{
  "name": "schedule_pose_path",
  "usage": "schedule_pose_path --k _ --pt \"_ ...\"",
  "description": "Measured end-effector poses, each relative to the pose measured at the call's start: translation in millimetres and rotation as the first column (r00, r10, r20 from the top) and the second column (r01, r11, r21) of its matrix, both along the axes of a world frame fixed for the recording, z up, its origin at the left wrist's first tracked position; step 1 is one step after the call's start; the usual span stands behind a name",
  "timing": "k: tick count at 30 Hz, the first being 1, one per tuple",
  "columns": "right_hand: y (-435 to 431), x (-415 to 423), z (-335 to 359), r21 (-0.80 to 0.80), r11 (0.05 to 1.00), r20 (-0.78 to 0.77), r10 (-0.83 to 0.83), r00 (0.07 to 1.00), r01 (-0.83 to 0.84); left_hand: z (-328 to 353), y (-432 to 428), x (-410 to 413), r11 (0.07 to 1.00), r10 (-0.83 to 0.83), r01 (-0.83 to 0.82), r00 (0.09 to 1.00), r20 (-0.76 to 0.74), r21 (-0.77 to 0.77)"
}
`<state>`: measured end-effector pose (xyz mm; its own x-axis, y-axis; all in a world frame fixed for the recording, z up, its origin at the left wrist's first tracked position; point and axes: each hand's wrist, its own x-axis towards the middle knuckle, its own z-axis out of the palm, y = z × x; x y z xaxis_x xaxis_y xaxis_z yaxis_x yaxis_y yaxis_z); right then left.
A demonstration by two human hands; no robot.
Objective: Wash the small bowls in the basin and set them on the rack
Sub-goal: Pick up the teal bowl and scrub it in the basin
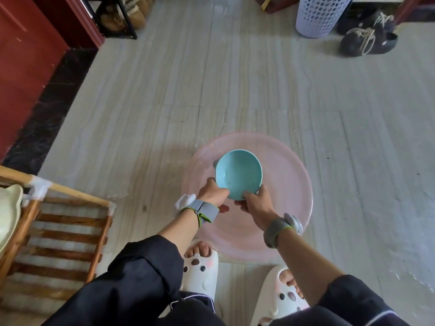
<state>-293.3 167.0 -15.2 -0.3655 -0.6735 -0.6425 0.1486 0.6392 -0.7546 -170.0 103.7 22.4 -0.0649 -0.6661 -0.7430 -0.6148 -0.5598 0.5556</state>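
A small teal bowl [238,173] is held above the pink basin [292,175], its opening tilted toward me. My left hand [213,192] grips the bowl's near left rim. My right hand [255,201] holds the bowl from below at its near right side, thumb on the rim. The basin sits on the floor in front of my feet. The wooden slatted rack [63,234] stands on the floor to the left, with a pale green dish [8,215] leaning at its left end.
My feet in white slippers [200,269] are right at the basin's near edge. A lavender perforated basket [320,15] and dark shoes [367,41] stand far right. A red door [26,55] and a dark shelf [117,17] are at the far left.
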Motion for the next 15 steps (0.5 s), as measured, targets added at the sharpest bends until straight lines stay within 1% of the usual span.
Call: schedule_pose_path --k 1,2,4,6,9,12,14,15 --pt "0 -1 -1 0.012 1.000 0.006 0.012 1.000 -0.012 0 0 -3 0.997 0.017 -0.013 0.998 -0.062 0.072" --pt "1 -4 -1 0.054 0.997 -0.023 0.062 0.998 -0.061 1 1 -4 0.994 0.037 -0.026 0.994 -0.102 0.102" --pt "-1 -13 -2 0.142 0.974 -0.090 0.192 0.977 -0.178 4 -5 -3 0.998 0.013 -0.008 0.997 -0.082 0.060" --pt "-3 -25 1 0.176 0.963 -0.188 0.236 0.954 -0.203 9 -12 -1 0.998 -0.063 0.064 0.998 -0.025 0.015" --pt "-5 -38 6 0.196 0.964 -0.330 0.237 0.914 -0.179 20 -13 6 0.975 -0.222 0.223 0.972 0.078 -0.014" --pt "0 -41 9 0.198 0.940 -0.363 0.335 0.870 -0.279 21 -10 10 0.938 -0.308 0.332 0.932 0.192 -0.104" --pt "3 -40 10 0.227 0.902 -0.380 0.428 0.820 -0.366 19 -11 11 0.882 -0.391 0.447 0.871 0.297 -0.152" --pt "4 -39 12 0.238 0.894 -0.372 0.445 0.815 -0.379 18 -11 11 0.847 -0.429 0.505 0.833 0.349 -0.165"
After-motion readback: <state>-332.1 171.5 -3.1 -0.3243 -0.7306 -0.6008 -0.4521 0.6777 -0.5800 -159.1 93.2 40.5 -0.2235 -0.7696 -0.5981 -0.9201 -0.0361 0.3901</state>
